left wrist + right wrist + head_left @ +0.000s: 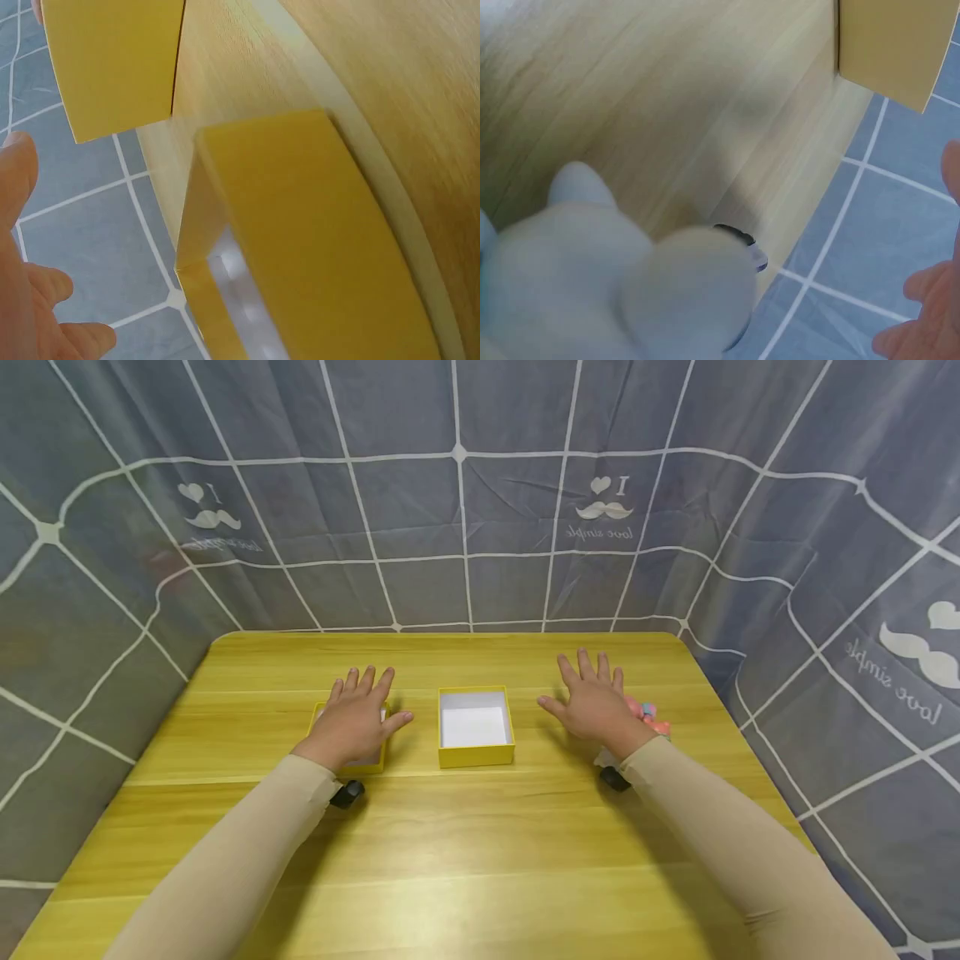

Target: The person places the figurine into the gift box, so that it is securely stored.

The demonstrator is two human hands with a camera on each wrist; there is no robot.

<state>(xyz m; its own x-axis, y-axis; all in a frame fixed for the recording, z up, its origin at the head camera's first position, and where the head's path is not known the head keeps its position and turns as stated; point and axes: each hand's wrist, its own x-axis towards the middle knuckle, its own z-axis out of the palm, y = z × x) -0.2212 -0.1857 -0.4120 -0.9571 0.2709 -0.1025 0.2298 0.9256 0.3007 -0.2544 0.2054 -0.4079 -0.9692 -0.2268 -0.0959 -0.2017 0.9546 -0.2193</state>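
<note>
My left hand (352, 720) is over a yellow open-topped box (375, 766), fingers spread, and hides much of it. The side of that box fills much of the left wrist view. Midway between the hands stands another yellow box (476, 757) with a white inside, nothing visible in it. My right hand (596, 703), fingers also spread, is to its right and grips nothing. Small pink and blue pieces (657, 725) lie beside the right wrist, partly hidden. A blurred white rounded object (570, 277) appears close up in the right wrist view; its kind is unclear.
The boxes stand on a wood-grain table (450, 860). A grey curtain (405, 510) with white grid lines rises behind the table and along its sides. A black wrist-worn device (347, 794) sits under the left wrist, another (615, 778) under the right.
</note>
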